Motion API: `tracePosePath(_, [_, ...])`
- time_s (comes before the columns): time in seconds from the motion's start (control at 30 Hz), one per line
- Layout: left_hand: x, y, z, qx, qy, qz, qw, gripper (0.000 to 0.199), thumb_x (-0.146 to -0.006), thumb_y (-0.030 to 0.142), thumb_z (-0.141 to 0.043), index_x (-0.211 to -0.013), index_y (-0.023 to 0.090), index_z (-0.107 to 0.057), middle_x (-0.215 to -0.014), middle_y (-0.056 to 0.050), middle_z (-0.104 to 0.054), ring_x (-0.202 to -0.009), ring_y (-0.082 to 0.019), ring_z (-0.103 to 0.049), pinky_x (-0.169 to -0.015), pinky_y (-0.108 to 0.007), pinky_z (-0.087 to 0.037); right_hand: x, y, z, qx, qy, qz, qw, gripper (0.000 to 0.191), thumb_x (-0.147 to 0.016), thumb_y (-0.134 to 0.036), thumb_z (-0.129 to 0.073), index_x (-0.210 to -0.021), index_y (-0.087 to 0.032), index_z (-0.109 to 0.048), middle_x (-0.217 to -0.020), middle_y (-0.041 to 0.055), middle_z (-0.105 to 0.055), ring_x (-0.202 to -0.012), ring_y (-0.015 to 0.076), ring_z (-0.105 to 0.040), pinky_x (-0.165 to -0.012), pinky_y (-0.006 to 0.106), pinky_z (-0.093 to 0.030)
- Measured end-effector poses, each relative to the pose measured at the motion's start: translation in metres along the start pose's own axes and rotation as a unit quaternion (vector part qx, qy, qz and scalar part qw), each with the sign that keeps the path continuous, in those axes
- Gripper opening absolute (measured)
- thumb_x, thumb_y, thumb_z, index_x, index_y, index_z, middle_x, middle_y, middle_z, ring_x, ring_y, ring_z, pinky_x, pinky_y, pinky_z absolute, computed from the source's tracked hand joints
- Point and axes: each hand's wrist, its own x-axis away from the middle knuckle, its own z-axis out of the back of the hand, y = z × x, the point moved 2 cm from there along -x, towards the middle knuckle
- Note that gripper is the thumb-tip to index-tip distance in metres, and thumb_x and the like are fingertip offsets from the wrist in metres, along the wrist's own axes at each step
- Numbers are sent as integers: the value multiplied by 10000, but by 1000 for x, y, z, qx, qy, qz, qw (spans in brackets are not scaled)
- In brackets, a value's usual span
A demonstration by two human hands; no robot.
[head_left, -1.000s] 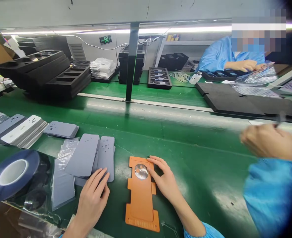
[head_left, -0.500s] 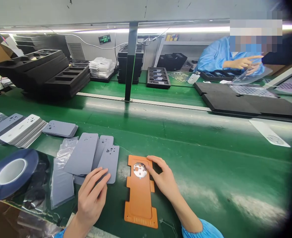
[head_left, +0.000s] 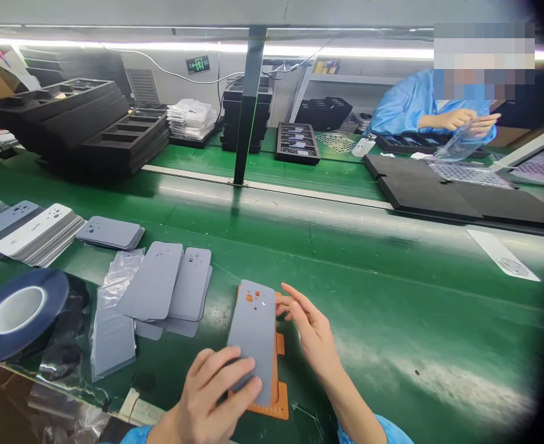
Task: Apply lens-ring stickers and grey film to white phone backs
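Note:
A grey phone back-cover sheet [head_left: 255, 330] with camera holes at its top end lies over an orange jig [head_left: 280, 394], slightly askew to it. The jig's right-hand tabs and lower edge show past the sheet; the rest is covered. My left hand [head_left: 219, 391] grips the sheet at its lower left, fingers on top and the thumb hidden. By the upper right edge of sheet and jig is my right hand [head_left: 311, 330], fingers apart; whether its fingertips touch the edge I cannot tell. Left of the jig is a fanned pile of similar grey sheets [head_left: 189, 283].
A blue tape roll [head_left: 52, 320] sits at the left front, near a white sheet stack [head_left: 34, 234] and a small grey stack [head_left: 110, 233]. Black trays [head_left: 91, 132] are piled behind. Across the divider post [head_left: 248, 105], a co-worker in blue sleeves [head_left: 401, 102] handles clear film.
My left hand has carried a grey sheet from the pile rightward onto the orange jig, covering its silver disc. My right hand's fingers have drawn back from the disc to the jig's edge.

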Motion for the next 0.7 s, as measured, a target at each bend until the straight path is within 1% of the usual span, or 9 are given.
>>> tracePosePath(0.07, [0, 10, -10, 17, -6, -4, 1000, 243, -991, 100, -524, -989, 177, -755, -1020, -76, -798, -1074, -215, -695, -885, -335, -502, 4, -5, -4, -66, -50, -39, 996, 642, -856, -539, -751, -1389, -215, -600, -1064, 88, -772, -953, 232, -727, -877, 394, -578])
tracePosePath(0.13, [3, 17, -19, 24, -26, 0, 999, 217, -951, 93, -549, -999, 174, -744, -1095, -92, -789, -1139, -231, -676, -930, -345, -500, 6, -7, -7, -108, -69, -64, 990, 719, -796, -465, -836, -1418, -220, -571, -1002, 57, -761, -902, 207, -733, -814, 344, -594])
tracePosePath(0.2, [10, 18, -25, 19, -74, 4, 997, 229, -904, 116, -587, -1080, 147, -730, -1247, -143, -740, -1288, -292, -606, -1019, -406, -486, 7, -8, -8, -122, -69, -63, 988, 724, -788, -421, -852, -1424, -225, -567, -965, 33, -741, -868, 184, -731, -793, 317, -597])
tracePosePath(0.3, [23, 15, -28, 4, -176, 2, 984, 416, -882, 232, -649, -1273, 92, -664, -1440, -196, -615, -1452, -369, -447, -1125, -514, -430, 9, -7, -9, -108, -73, -47, 990, 673, -833, -403, -810, -1432, -223, -564, -985, 35, -731, -874, 170, -721, -794, 302, -595])
tracePosePath(0.37, [32, 12, -27, -6, -225, 3, 974, 501, -892, 277, -663, -1356, 93, -618, -1512, -181, -553, -1489, -371, -393, -1162, -543, -395, 11, -5, -10, -83, -88, -41, 992, 625, -885, -400, -750, -1449, -219, -550, -1027, 54, -740, -893, 173, -716, -793, 304, -594])
tracePosePath(0.47, [41, 9, -27, -27, -269, 7, 963, 507, -913, 200, -636, -1413, 129, -586, -1589, -147, -472, -1508, -362, -366, -1181, -568, -371, 15, -4, -9, -14, -109, -17, 994, 489, -960, -378, -643, -1418, -221, -578, -1100, 82, -748, -934, 189, -711, -819, 326, -592])
tracePosePath(0.53, [44, 8, -28, -39, -295, 7, 955, 533, -910, 127, -613, -1441, 141, -565, -1624, -146, -419, -1517, -373, -347, -1173, -588, -377, 16, -4, -8, 49, -107, 20, 993, 383, -983, -346, -599, -1349, -236, -628, -1145, 84, -744, -960, 197, -705, -850, 341, -588])
tracePosePath(0.6, [45, 8, -29, -41, -313, 6, 949, 551, -910, 100, -609, -1457, 140, -549, -1636, -157, -393, -1525, -388, -327, -1164, -608, -386, 16, -6, -7, 112, -102, 67, 986, 305, -989, -301, -575, -1280, -260, -660, -1187, 72, -734, -956, 195, -697, -860, 346, -586])
tracePosePath(0.7, [44, 7, -29, -30, -319, 4, 947, 540, -931, 113, -622, -1464, 145, -539, -1633, -161, -399, -1533, -383, -312, -1177, -612, -376, 16, -9, -8, 195, -95, 146, 965, 282, -983, -228, -547, -1236, -287, -655, -1204, 57, -717, -974, 196, -686, -882, 356, -585])
